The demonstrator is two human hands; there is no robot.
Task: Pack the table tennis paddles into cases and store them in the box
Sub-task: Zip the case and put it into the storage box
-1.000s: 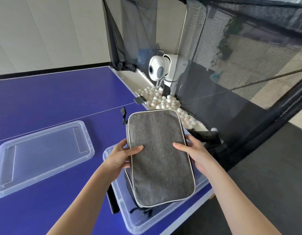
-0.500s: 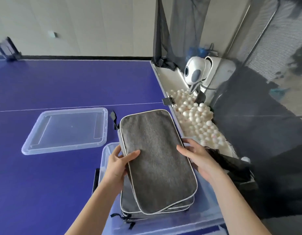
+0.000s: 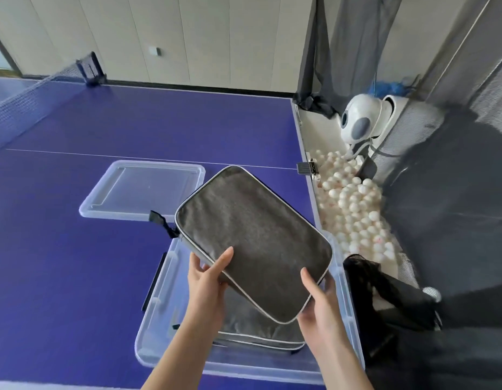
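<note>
The upper grey paddle case [image 3: 252, 235] sits at the centre of the frame, held at a tilt over the clear plastic box [image 3: 148, 319]. Its near end is low and its far end rises past the box's far rim, towards the upper left. The left hand [image 3: 207, 280] grips the near left edge with the thumb on the fabric and the fingers curled beneath. The right hand [image 3: 320, 302] holds the near right corner the same way.

Half a second ago this case lay flat and straight on the stack with the hands at its mid-sides. Now it is lifted and turned on a diagonal, and both hands have slid to its near end. That looks like a re-seating to get it inside the walls, so it is not yet stored.

Another grey case [image 3: 261, 333] lies flat in the box under it. A black zipper pull [image 3: 159, 220] sticks out at the held case's left corner.

The box lid [image 3: 142, 190] lies on the blue table [image 3: 75, 277] just up and left of the box, so closing remains. Black mesh [image 3: 384, 291] is bunched against the box's right wall and could snag. Further right lie white balls [image 3: 356, 209], with a ball machine [image 3: 359, 119] above them. The table's net [image 3: 27, 105] is at the upper left.
</note>
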